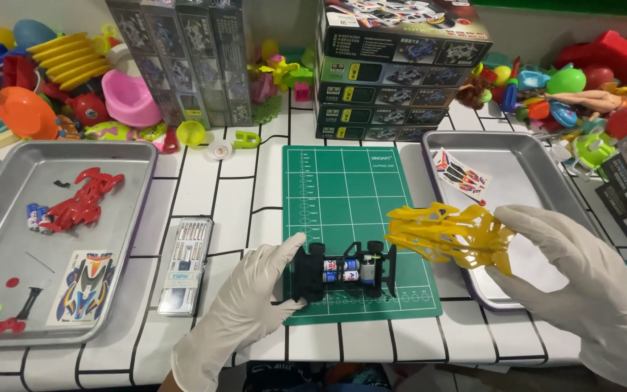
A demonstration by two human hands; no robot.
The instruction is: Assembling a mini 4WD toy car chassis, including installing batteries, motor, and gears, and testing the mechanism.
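On the green mat [346, 196] at six o'clock sat one black chassis [342, 271] carrying two batteries [340, 271]. One gloved left hand [244, 308] pinched its seven-o'clock end, fingers clamped on it. At three o'clock one gloved right hand [582, 276] gripped one yellow shell [450, 236], held just above the mat's edge. Two steel trays flanked the mat: the left tray [9, 174] held one red shell [81, 199], the right tray [524, 156] one sticker sheet [460, 174].
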